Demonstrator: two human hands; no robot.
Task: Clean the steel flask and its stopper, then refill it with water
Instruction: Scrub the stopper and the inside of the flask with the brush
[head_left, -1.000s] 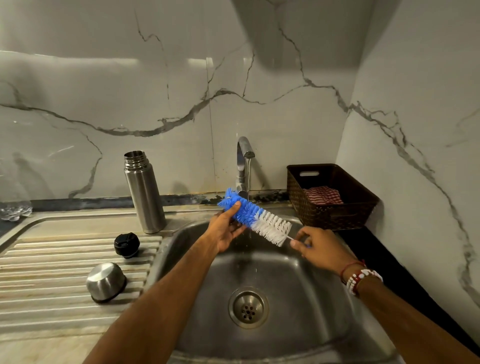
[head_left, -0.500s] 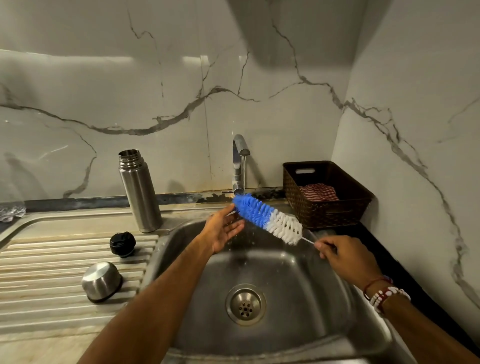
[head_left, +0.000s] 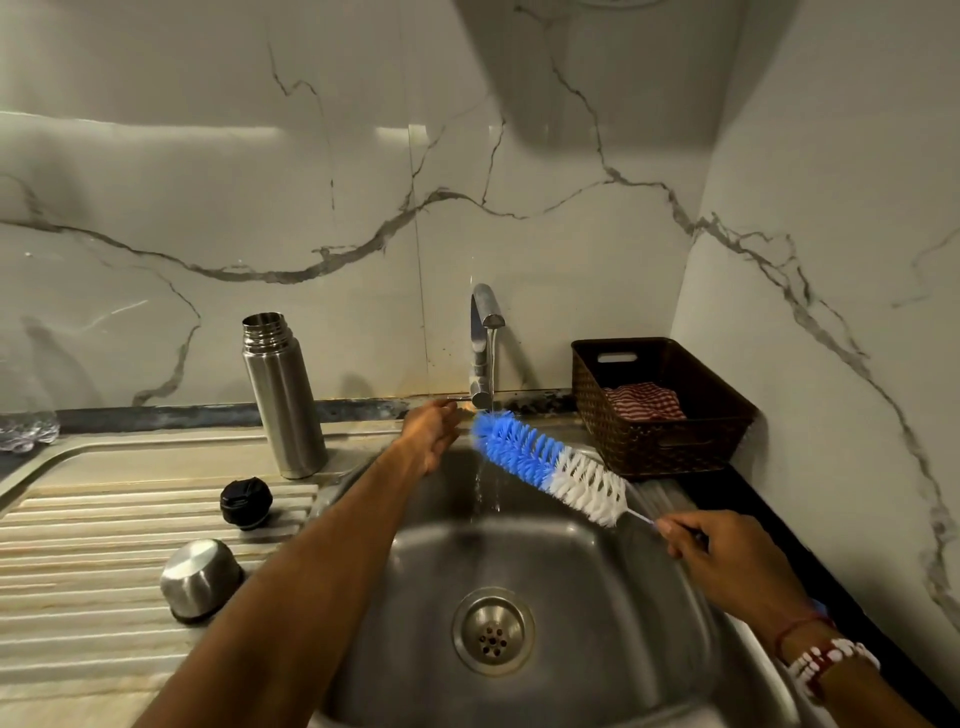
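Right fingers (head_left: 671, 534) pinch the thin wire stem of the brush (head_left: 550, 467), thumb and forefinger pressed together on it. The right hand (head_left: 727, 558) sits right of the tap (head_left: 485, 332), nearer the viewer. Left fingers (head_left: 448, 414) are stretched out and hold nothing, their tips at the small lever at the tap's foot; whether they touch it I cannot tell. The left hand (head_left: 431, 439) lies just left of the tap.

A second ago that left hand was rubbing the blue bristles. Half a second ago it had let go and hung under them, and now it has gone up to the lever. The brush's blue tip sits right under the tap, where water runs over it. My reading is that the brush rinse is ending and the flow is about to be changed or cut, so the flask comes next.

The flask (head_left: 283, 395) stands upright well left of the tap, mouth open, threads showing, its steel clean outside; the inside is hidden. The black stopper (head_left: 245, 501) lies left of the tap and nearer the viewer, the upturned steel cup (head_left: 200, 579) nearer still; both lie untouched
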